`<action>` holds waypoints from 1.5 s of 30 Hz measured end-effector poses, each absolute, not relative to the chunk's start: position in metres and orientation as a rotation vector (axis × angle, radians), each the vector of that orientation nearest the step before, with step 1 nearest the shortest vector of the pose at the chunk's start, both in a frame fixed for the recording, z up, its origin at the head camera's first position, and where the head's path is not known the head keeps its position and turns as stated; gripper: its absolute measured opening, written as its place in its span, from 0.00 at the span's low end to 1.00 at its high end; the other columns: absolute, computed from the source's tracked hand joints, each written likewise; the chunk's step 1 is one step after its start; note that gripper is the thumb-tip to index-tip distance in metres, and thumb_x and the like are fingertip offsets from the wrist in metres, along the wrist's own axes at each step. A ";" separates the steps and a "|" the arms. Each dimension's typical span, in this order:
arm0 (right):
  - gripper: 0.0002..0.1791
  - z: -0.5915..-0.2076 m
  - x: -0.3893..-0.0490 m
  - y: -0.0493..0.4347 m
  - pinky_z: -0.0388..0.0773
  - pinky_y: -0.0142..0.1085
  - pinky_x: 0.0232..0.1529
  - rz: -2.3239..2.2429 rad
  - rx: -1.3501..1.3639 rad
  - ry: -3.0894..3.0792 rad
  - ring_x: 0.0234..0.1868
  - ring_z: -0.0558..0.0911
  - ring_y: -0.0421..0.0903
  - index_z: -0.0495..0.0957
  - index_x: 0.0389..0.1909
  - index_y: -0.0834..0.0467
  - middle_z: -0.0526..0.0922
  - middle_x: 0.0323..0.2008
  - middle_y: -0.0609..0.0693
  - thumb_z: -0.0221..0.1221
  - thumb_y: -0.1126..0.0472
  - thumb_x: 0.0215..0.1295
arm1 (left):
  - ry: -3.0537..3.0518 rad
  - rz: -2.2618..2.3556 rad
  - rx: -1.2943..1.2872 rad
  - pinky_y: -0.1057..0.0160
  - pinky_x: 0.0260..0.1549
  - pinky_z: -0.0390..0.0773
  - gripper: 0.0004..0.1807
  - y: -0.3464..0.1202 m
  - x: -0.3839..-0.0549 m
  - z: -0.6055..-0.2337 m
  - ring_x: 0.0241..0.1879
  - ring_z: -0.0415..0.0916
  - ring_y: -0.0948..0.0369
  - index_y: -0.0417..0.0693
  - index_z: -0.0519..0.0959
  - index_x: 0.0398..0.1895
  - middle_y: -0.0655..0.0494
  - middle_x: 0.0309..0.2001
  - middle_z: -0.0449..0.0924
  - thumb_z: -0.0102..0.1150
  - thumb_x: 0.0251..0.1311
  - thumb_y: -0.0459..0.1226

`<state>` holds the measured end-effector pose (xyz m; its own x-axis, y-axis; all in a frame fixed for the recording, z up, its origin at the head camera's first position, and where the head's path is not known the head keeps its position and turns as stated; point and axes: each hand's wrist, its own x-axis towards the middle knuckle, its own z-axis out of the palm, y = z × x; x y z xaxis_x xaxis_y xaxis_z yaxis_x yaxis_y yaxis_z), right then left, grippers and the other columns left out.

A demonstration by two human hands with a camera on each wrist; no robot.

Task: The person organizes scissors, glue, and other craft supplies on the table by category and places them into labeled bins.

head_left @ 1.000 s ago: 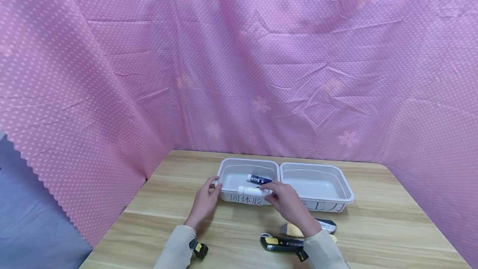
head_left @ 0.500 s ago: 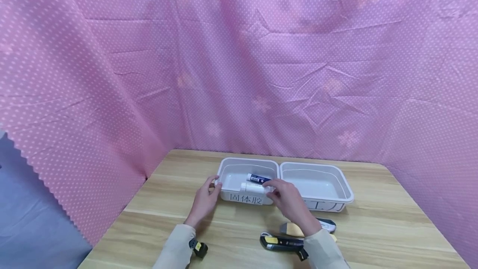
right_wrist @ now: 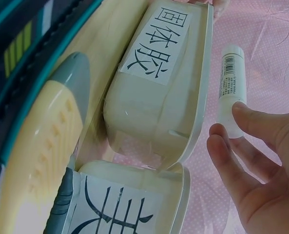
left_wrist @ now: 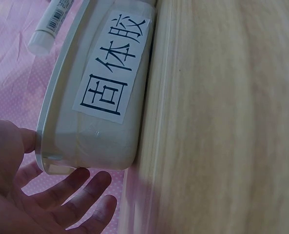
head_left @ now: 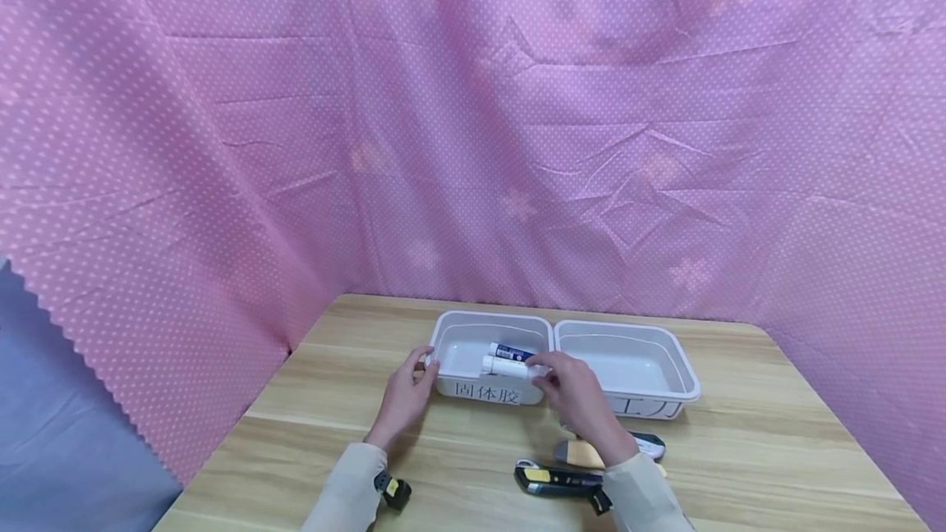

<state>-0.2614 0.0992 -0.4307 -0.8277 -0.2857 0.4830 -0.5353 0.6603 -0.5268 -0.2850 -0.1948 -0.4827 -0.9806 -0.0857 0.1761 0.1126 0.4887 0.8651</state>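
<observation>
My right hand (head_left: 580, 396) pinches a white glue stick (head_left: 506, 366) between thumb and fingers, above the front rim of the left white plastic bin (head_left: 488, 317). Clear of that rim, the same glue stick (right_wrist: 232, 80) shows its barcode side in the right wrist view. Inside the bin lies a second glue stick, dark blue with a white cap (head_left: 510, 352). My left hand (head_left: 405, 396) grips the bin's left front corner. From the left wrist, its thumb is at the rim and the other fingers (left_wrist: 88, 195) are spread below the corner.
A second white bin (head_left: 624, 327) stands against the first on the right; both carry printed labels. Several utility knives lie in front, among them a black and yellow one (head_left: 557, 479) and one with a pale orange handle (head_left: 579, 454). Pink dotted cloth (head_left: 517, 146) hangs behind the wooden table (head_left: 769, 417).
My right hand has moved slightly right and away from me, carrying the white glue stick up over the bin's front rim toward the blue one. My left hand has stayed at the corner.
</observation>
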 end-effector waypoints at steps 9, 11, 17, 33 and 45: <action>0.14 -0.433 -0.261 0.100 0.82 0.28 0.36 0.968 0.628 -2.529 0.34 0.84 0.38 0.86 0.46 0.53 0.89 0.43 0.49 0.70 0.68 0.60 | -2.532 -1.486 -0.028 0.58 0.42 0.84 0.25 -0.194 -0.283 -0.485 0.45 0.83 0.54 0.51 0.68 0.74 0.38 0.58 0.78 0.51 0.78 0.45; 0.14 -0.433 -0.261 0.100 0.81 0.28 0.36 0.969 0.623 -2.538 0.34 0.84 0.38 0.86 0.46 0.53 0.89 0.43 0.49 0.70 0.68 0.60 | -2.530 -1.485 -0.028 0.59 0.41 0.84 0.25 -0.194 -0.283 -0.485 0.44 0.83 0.54 0.50 0.68 0.73 0.38 0.58 0.78 0.51 0.78 0.44; 0.13 -0.433 -0.262 0.100 0.81 0.28 0.36 0.961 0.604 -2.553 0.34 0.84 0.38 0.87 0.45 0.53 0.89 0.43 0.49 0.71 0.67 0.60 | -2.524 -1.477 -0.030 0.58 0.41 0.84 0.25 -0.194 -0.283 -0.484 0.45 0.83 0.54 0.51 0.69 0.73 0.39 0.57 0.79 0.51 0.77 0.45; 0.13 -0.431 -0.266 0.101 0.84 0.32 0.38 0.948 0.598 -2.561 0.37 0.85 0.40 0.86 0.45 0.53 0.88 0.45 0.50 0.69 0.69 0.61 | -2.524 -1.469 -0.026 0.59 0.40 0.84 0.25 -0.192 -0.285 -0.481 0.42 0.83 0.56 0.50 0.69 0.73 0.39 0.56 0.80 0.52 0.77 0.45; 0.14 -0.430 -0.270 0.103 0.86 0.35 0.39 0.953 0.590 -2.572 0.40 0.87 0.45 0.86 0.46 0.53 0.87 0.46 0.52 0.68 0.71 0.62 | -2.532 -1.479 -0.012 0.60 0.39 0.83 0.24 -0.190 -0.286 -0.478 0.40 0.82 0.56 0.51 0.69 0.72 0.40 0.56 0.79 0.51 0.77 0.45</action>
<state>-0.2699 0.1029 -0.4304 -0.8580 -0.2630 0.4412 -0.4870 0.6896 -0.5360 -0.2857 -0.1903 -0.4785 -0.9780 -0.0979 0.1841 0.1123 0.4968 0.8606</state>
